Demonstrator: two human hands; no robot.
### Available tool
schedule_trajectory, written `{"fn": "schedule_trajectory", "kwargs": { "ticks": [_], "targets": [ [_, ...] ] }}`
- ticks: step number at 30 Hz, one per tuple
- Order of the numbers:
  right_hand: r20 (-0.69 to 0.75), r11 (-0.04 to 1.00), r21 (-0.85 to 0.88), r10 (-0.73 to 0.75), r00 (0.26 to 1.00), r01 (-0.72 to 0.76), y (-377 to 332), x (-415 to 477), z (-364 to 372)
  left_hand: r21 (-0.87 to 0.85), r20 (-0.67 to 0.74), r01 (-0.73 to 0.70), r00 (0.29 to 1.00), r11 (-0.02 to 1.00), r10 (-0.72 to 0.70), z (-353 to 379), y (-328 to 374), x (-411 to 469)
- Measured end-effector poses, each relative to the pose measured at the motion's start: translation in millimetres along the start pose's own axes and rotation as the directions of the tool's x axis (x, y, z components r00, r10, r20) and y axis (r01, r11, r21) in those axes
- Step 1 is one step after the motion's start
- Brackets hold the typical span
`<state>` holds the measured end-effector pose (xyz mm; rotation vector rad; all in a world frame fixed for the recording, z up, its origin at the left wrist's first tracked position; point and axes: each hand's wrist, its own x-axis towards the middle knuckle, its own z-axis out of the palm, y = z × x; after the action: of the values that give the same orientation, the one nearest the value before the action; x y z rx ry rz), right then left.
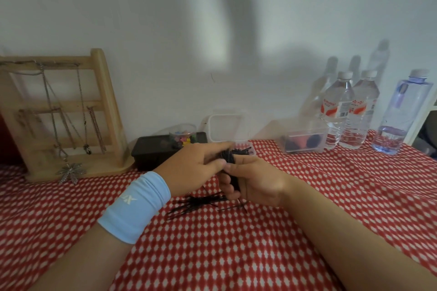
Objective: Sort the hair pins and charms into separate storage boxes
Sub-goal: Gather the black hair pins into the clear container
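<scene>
My right hand point(255, 183) sits at the centre of the frame, palm turned left, fingers curled tight round an upright bundle of black hair pins point(229, 156). My left hand point(195, 160), blue wristband point(134, 205) on the forearm, comes in from the lower left with its fingers stretched to the bundle's top and the thumb underneath; whether it pinches or only touches, I cannot tell. More loose pins point(198, 203) lie on the red cloth point(236, 255) just below. The charms point(184, 137) fill a small clear tub just above my left hand.
</scene>
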<state>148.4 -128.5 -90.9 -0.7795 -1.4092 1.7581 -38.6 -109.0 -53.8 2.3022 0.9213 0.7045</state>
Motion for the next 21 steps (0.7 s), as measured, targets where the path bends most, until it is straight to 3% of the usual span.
{"fn": "schedule_trajectory", "kwargs": {
  "ticks": [5,8,10,13,17,19,21],
  "targets": [
    [-0.001,0.999,0.034,0.023,1.000,-0.023,0,-1,0,0.064,0.019,0.024,1.000,0.998,-0.025,0,0,0],
    [-0.035,0.992,0.126,-0.004,0.999,0.008,-6,-3,-1,-0.252,0.008,0.062,0.998,0.966,-0.062,5,-2,2],
    [-0.081,0.969,0.228,-0.083,0.993,0.099,-13,-3,-4,-0.532,-0.095,0.132,0.972,0.836,-0.214,11,-3,7],
    [-0.245,0.893,0.350,-0.205,0.948,0.284,-20,-1,-9,-0.769,0.061,0.306,0.909,0.562,-0.413,21,1,11],
    [-0.403,0.838,0.294,-0.327,0.855,0.460,-22,1,-9,-0.874,0.337,0.444,0.845,0.195,-0.415,32,12,6],
    [-0.434,0.840,0.195,-0.389,0.813,0.506,-21,2,-8,-0.908,0.382,0.418,0.851,0.024,-0.360,31,18,5],
    [-0.434,0.852,0.065,-0.444,0.784,0.519,-19,4,-6,-0.927,0.371,0.366,0.872,-0.080,-0.318,29,20,5]
  ]
}}
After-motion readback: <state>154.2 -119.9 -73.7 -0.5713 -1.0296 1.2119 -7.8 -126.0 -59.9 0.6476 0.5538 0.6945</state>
